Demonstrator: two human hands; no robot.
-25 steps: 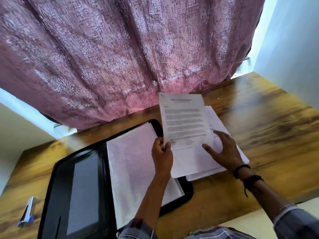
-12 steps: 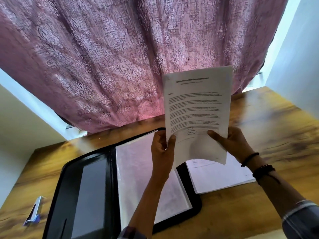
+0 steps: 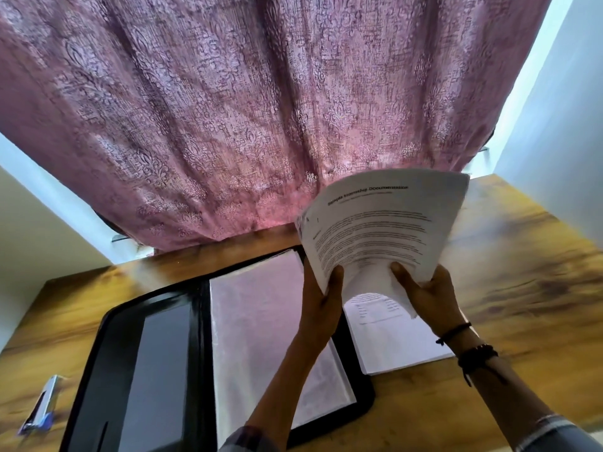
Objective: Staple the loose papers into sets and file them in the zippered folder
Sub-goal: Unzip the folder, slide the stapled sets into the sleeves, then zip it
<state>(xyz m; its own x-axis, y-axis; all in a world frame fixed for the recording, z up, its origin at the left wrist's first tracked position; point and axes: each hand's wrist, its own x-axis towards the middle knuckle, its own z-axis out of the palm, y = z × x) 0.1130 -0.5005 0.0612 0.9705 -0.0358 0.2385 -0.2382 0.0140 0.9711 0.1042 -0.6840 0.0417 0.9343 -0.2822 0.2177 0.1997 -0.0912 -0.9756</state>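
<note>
My left hand (image 3: pixel 321 298) and right hand (image 3: pixel 427 296) pinch the bowed sheaf of printed pages (image 3: pixel 381 230) by its bottom edge, so loose sheets could fan apart and slip out

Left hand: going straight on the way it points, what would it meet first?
The left hand, gripping the paper set, points up and away past the zippered folder and its far edge. The pink curtain behind the table looks first in line, though depth is unclear from one view.
</note>
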